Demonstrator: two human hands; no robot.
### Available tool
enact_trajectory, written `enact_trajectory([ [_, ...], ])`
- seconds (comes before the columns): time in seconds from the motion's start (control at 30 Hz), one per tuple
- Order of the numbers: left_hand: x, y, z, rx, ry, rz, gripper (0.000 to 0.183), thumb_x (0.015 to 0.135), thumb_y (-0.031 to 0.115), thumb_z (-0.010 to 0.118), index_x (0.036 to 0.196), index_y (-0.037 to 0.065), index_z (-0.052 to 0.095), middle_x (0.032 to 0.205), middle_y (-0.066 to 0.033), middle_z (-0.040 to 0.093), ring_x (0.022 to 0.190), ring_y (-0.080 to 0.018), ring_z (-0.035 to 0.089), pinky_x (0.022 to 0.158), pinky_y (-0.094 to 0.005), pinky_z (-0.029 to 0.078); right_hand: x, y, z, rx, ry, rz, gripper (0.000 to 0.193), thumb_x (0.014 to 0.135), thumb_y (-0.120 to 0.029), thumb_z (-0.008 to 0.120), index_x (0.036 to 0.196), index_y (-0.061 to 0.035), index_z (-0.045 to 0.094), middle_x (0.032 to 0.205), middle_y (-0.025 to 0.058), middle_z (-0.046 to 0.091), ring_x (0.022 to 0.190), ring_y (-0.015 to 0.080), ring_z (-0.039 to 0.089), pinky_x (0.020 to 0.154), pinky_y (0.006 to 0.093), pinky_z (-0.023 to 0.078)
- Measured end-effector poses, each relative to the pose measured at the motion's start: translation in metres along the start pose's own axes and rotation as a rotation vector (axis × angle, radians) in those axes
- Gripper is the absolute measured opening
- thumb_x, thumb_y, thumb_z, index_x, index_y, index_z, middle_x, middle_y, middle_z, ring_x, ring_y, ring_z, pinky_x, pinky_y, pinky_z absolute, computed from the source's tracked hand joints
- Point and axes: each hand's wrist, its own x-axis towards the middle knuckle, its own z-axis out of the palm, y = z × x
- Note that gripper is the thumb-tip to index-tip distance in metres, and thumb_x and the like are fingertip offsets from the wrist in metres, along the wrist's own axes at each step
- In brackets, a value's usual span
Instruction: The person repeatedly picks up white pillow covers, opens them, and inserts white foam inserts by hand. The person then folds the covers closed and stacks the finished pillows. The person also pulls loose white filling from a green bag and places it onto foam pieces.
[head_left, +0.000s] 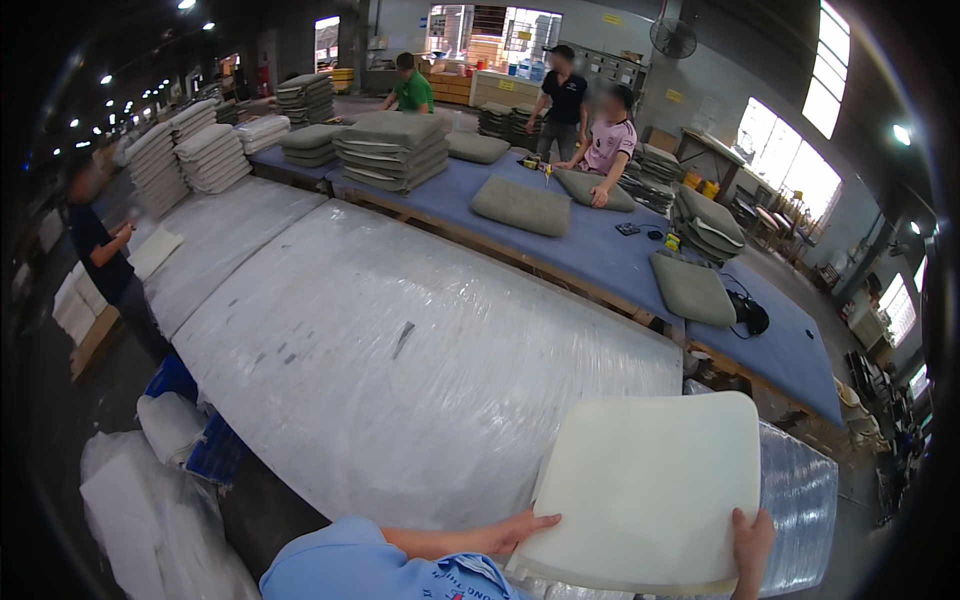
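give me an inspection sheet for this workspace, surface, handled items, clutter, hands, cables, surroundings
surface: plastic-covered table, one dark elongated mark near its middle
handled items: cream pad
clutter: clear plastic bag and blue crate, lower left
hands: left hand and right hand grip opposite sides of the pad
cables: thin dark cord by a black item
surroundings: blue table with grey cushions; other people beyond
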Motion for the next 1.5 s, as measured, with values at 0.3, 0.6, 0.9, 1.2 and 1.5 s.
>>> enact_trajectory([
  [0.3,-0.144,0.053,-0.094,0.088,0.089,0.162,0.075,0.102,0.034,0.064,0.160,0.008,0.024,0.153,-0.0146,0.046,0.137,-0.0269,0.049,0.115,-0.0424,0.041,-0.150,-0.142,0.002,0.316,0.081,0.093,0.034,0.091,-0.024,0.074,0.100,0.0061,0.061,0.098,0.0245,0.068,0.090,0.0379,0.066,0.082,0.0488,0.049],
  [0.6,-0.329,0.098,-0.289,0.132,0.347,0.228,0.064,0.101,0.022,0.066,0.154,0.002,0.035,0.144,-0.0179,0.055,0.128,-0.0281,0.058,0.105,-0.0420,0.050,-0.275,-0.270,0.232,0.535,-0.381,0.268,0.047,0.086,-0.029,0.078,0.106,0.0117,0.065,0.102,0.0262,0.072,0.094,0.0396,0.070,0.086,0.0460,0.053],
  [0.9,-0.370,0.114,-0.338,0.291,0.605,0.275,0.059,0.100,0.019,0.066,0.150,0.002,0.041,0.138,-0.0192,0.060,0.122,-0.0275,0.062,0.102,-0.0392,0.051,-0.294,-0.326,0.299,0.478,-0.512,0.240,0.053,0.084,-0.037,0.078,0.107,0.0094,0.069,0.105,0.0271,0.073,0.100,0.0416,0.070,0.090,0.0469,0.053],
  [1.2,-0.345,0.103,-0.350,0.728,0.641,0.025,0.060,0.093,0.019,0.070,0.147,0.001,0.047,0.136,-0.0205,0.062,0.126,-0.0304,0.059,0.105,-0.0416,0.047,-0.383,-0.264,0.387,0.331,-0.639,0.466,0.058,0.089,-0.046,0.070,0.114,0.0070,0.068,0.109,0.0263,0.072,0.102,0.0379,0.070,0.090,0.0450,0.053],
  [1.5,-0.350,0.079,-0.366,0.807,0.787,-0.007,0.048,0.090,0.022,0.070,0.131,0.000,0.062,0.122,-0.0204,0.070,0.114,-0.0327,0.066,0.099,-0.0420,0.050,-0.400,-0.268,0.385,0.317,-0.665,0.423,0.057,0.087,-0.040,0.073,0.126,0.0011,0.065,0.122,0.0248,0.069,0.115,0.0401,0.066,0.100,0.0460,0.050],
])
